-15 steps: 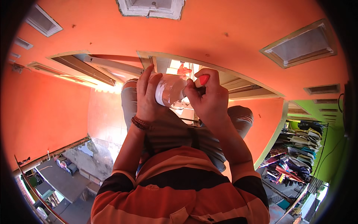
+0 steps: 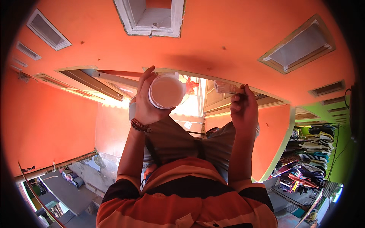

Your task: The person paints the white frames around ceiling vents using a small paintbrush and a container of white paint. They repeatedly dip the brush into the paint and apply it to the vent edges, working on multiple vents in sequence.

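My left hand [image 2: 146,100], with a beaded bracelet at the wrist, is wrapped round a small clear tub [image 2: 167,108]. The tub is tilted so that its open mouth faces me, and pale paint [image 2: 166,91] shows inside. To the right of the tub and apart from it, my right hand [image 2: 244,108] grips a paintbrush [image 2: 225,87] by its handle. The bristles point left and are coated with whitish paint. Most of the handle is hidden by my fingers.
An orange wall [image 2: 197,49] rises close in front, with a white-framed opening [image 2: 176,28] and a wood-framed one [image 2: 296,47]. Below left stands a grey table [image 2: 66,188]. Piled clothes [image 2: 315,155] lie at the right, by a green wall [image 2: 344,152].
The brush has come out of the tub and moved right with my right hand. My left hand has turned the tub's mouth toward me. The view has shifted upward.
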Tool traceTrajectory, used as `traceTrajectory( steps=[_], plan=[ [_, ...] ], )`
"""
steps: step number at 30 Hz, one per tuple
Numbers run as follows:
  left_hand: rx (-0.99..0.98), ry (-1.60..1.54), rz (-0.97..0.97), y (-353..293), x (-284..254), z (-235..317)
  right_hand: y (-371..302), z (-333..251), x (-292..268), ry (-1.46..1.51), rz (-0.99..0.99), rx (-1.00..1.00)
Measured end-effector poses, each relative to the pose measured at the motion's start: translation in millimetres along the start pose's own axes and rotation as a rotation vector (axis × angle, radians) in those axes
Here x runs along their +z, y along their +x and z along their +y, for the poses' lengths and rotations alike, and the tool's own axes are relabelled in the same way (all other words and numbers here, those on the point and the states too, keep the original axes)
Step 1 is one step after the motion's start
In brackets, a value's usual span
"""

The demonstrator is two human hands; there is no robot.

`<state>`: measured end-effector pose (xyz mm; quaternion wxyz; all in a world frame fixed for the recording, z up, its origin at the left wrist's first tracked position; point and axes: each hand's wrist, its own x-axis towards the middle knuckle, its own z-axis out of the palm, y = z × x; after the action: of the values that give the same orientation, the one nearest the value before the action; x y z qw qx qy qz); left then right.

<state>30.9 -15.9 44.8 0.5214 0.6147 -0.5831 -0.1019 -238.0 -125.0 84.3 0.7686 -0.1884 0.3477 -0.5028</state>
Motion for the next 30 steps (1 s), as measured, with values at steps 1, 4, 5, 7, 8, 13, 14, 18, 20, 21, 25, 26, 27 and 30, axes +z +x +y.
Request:
traceTrajectory(
  steps=[1, 4, 5, 7, 8, 13, 14, 18, 20, 21, 25, 26, 27, 30],
  plan=[
    [0.068, -0.029, -0.009, 11, -5, 0, 3, -6, -13, 0.086, -0.041, 0.032],
    [0.117, -0.211, 0.009, 37, -17, -2, 4, -24, -36, 0.221, -0.073, 0.005],
    [0.095, -0.282, 0.021, 44, -21, 0, 0, -33, -43, 0.200, -0.081, -0.055],
    [0.050, -0.359, 0.018, 58, -25, 10, -3, -52, -55, 0.140, -0.048, -0.217],
    [0.046, -0.377, 0.013, 63, -25, 11, -7, -64, -58, 0.095, -0.003, -0.318],
    [-0.021, -0.169, -0.084, 59, -39, -28, -22, -108, -57, -0.186, -0.039, -0.646],
    [-0.026, -0.152, -0.075, 59, -39, -31, -20, -112, -56, -0.242, -0.015, -0.714],
    [-0.059, -0.243, -0.078, 56, -40, -41, -11, -114, -32, -0.409, 0.059, -0.924],
    [-0.013, -0.229, -0.089, 57, -40, -45, 1, -109, -30, -0.454, 0.041, -1.043],
    [-0.003, -0.225, -0.093, 58, -38, -40, 4, -104, -26, -0.455, 0.038, -1.092],
    [-0.054, -0.370, -0.117, 56, -37, -36, 15, -80, -18, -0.592, 0.060, -1.237],
    [-0.090, -0.435, -0.115, 55, -37, -42, 18, -75, -16, -0.677, 0.063, -1.316],
    [-0.065, -0.436, -0.110, 55, -36, -45, 19, -71, -15, -0.731, 0.075, -1.343],
    [0.000, -0.430, -0.097, 57, -33, -51, 25, -64, -8, -0.744, 0.115, -1.397]
  ],
)
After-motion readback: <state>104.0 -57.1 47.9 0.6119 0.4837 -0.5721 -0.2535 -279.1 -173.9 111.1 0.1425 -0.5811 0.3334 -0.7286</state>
